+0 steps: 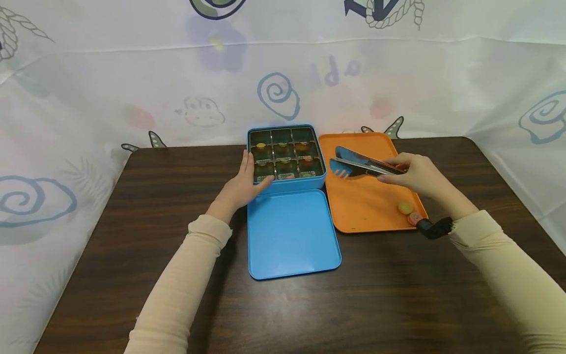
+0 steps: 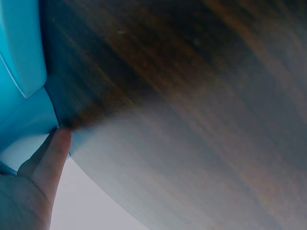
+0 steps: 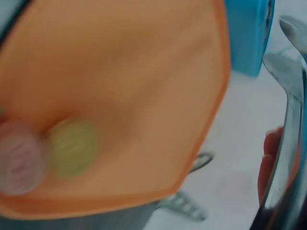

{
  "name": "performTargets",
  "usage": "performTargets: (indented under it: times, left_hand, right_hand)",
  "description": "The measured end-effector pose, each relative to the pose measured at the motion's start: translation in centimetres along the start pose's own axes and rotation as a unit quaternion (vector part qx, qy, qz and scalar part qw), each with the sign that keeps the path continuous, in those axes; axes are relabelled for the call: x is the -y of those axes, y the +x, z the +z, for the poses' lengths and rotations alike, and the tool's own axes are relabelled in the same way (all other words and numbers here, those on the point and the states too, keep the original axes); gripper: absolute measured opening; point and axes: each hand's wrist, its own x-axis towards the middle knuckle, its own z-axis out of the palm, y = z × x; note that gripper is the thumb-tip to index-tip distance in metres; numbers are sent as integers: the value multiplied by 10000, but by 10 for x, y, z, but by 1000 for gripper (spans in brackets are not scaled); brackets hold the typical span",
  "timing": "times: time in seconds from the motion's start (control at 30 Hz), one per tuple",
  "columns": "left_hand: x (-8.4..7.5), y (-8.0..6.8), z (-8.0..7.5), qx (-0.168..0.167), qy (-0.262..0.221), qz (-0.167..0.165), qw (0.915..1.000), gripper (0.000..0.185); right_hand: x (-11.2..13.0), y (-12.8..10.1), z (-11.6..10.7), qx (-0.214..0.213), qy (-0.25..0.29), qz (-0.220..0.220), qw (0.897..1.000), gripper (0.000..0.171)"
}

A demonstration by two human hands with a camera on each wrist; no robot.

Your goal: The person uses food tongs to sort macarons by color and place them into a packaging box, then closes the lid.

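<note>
The steel tongs, pinched by the right hand, should be lowered squarely over 1 yellow round sweet; the blue compartment tin is best steadied by the flat, spread left hand.

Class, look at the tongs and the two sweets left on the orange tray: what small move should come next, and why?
Probably swing the tongs back toward the yellow sweet at the orange tray's near corner: the right hand holds them with nothing between the tips, while the left hand rests against the blue tin.
</note>
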Motion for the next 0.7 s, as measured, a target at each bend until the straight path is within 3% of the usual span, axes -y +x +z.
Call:
performTargets:
  times: [0.33, 0.7]
  left_hand:
    - [0, 0, 0, -12, 4, 41, 10000, 95]
    - [0, 0, 0, -16, -23, 31, 10000, 94]
  right_hand:
    - [-64, -34, -8, 274, -251, 410, 9985, 64]
    - [-101, -55, -17, 503, -307, 805, 9950, 60]
